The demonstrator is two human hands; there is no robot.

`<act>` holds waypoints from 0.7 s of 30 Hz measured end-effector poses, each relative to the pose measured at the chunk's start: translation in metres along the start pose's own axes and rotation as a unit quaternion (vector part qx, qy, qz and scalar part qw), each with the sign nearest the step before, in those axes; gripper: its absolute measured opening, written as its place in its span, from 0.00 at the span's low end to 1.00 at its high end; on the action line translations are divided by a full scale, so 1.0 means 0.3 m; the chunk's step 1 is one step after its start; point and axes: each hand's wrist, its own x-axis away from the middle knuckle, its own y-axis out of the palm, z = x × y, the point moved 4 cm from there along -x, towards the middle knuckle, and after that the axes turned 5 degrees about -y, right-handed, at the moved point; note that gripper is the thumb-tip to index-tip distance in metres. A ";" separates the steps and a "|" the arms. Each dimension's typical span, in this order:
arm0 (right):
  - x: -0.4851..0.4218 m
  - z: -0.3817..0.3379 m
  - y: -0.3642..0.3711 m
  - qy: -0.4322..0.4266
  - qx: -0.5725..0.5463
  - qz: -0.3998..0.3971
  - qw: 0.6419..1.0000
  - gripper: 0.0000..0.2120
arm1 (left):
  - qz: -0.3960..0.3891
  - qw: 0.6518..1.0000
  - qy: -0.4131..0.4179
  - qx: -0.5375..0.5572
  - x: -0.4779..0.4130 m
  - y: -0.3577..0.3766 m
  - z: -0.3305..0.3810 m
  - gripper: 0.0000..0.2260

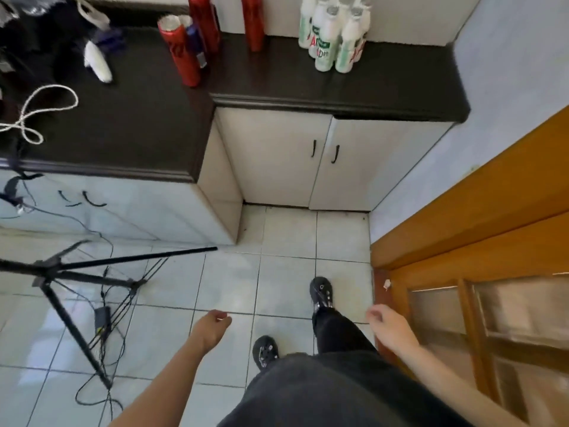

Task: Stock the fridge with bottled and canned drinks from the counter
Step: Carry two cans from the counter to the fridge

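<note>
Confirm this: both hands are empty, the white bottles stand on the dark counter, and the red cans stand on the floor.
Not quite. The head view shows the red cans on the counter, left of the white bottles, not on the floor. The left hand and right hand are empty.

Soft daylight is glaring off the near-left floor tiles (52, 322); motion blur is smearing the far bottles (327, 41); edges are bowing.
</note>
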 end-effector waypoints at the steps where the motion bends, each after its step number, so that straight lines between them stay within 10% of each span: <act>1: -0.036 -0.010 -0.023 0.000 -0.002 -0.004 1.000 0.13 | -0.007 1.000 0.003 -0.013 -0.030 -0.005 0.061 0.16; 12: -0.579 -0.114 -0.558 0.005 0.048 -0.058 0.997 0.08 | -0.044 0.997 -0.016 -0.053 -0.237 0.066 0.665 0.17; 21: -0.929 -0.455 -0.775 -0.072 0.125 -0.100 0.984 0.09 | 0.041 0.981 0.092 0.164 -0.275 -0.175 1.162 0.12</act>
